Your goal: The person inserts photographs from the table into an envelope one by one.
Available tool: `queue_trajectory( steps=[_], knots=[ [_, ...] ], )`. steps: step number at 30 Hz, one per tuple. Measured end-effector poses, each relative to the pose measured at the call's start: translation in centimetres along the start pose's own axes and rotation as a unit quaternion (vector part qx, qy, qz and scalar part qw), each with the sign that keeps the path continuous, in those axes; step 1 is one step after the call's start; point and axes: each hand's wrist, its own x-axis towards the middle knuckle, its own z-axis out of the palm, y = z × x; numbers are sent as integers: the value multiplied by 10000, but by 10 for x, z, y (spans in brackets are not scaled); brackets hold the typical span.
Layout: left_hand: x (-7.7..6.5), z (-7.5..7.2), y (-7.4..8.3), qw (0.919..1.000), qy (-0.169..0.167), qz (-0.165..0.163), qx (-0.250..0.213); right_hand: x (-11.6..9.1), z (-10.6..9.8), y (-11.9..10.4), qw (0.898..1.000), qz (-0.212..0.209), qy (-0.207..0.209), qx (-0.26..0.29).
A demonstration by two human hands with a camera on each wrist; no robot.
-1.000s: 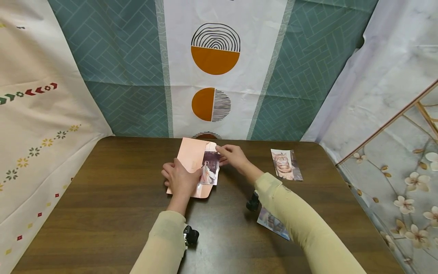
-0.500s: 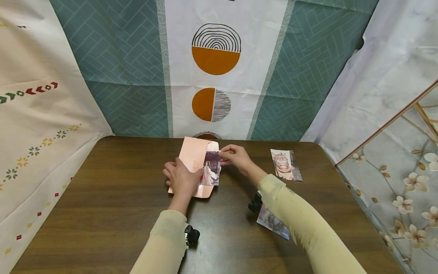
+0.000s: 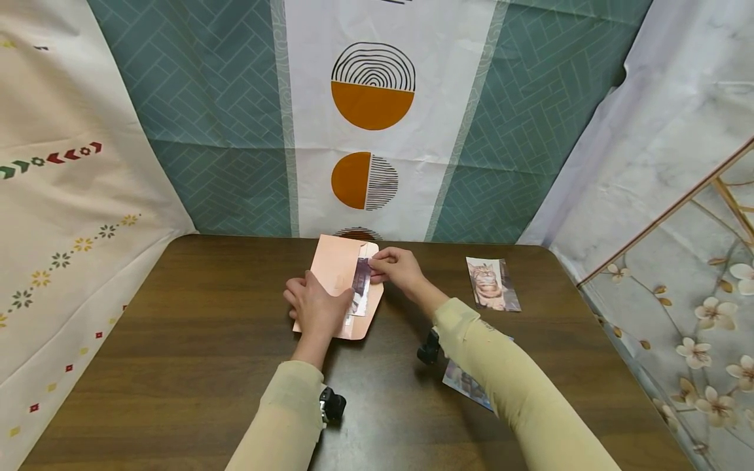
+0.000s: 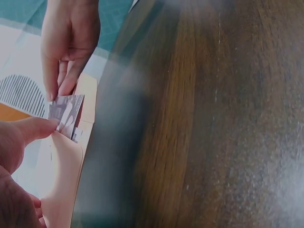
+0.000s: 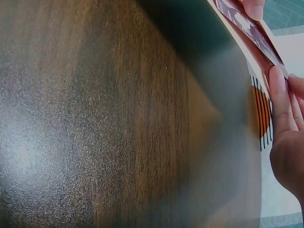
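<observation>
A pink paper envelope [image 3: 337, 258] is tilted up near the table's far edge, its opening and flap to the right. My left hand [image 3: 318, 304] grips its left part, thumb across the front beside the opening and fingers at the far side. Part of a photo print [image 3: 360, 288] of a figure in a pale dress sticks out of the opening; its left portion is hidden inside. My right hand [image 3: 400, 271] pinches the photo's right edge between thumb and fingers. In the left wrist view the left thumb [image 4: 40, 128] touches the photo print [image 4: 66, 107] right at the envelope's edge.
A cat photo [image 3: 489, 284] lies at the right on the brown wooden table [image 3: 194, 366], overlapping another print. A bluish photo [image 3: 465, 383] lies partly under the right sleeve [image 3: 506, 373]. A patterned curtain [image 3: 235, 131] hangs behind the far edge.
My right hand has pushed the photo leftward, deeper into the envelope, so less of its picture shows. The envelope has shifted slightly right with my left hand still gripping it.
</observation>
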Motion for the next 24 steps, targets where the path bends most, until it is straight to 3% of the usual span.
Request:
queue_trajectory(
  steps=[14, 24],
  knots=[
    [0, 0, -2, 10000, 2, -3, -88, 0, -2, 0, 9999, 161, 15, 10],
    [-1, -1, -1, 9998, -68, -3, -163, -1, 8, -4, 9997, 166, 175, -40]
  ],
)
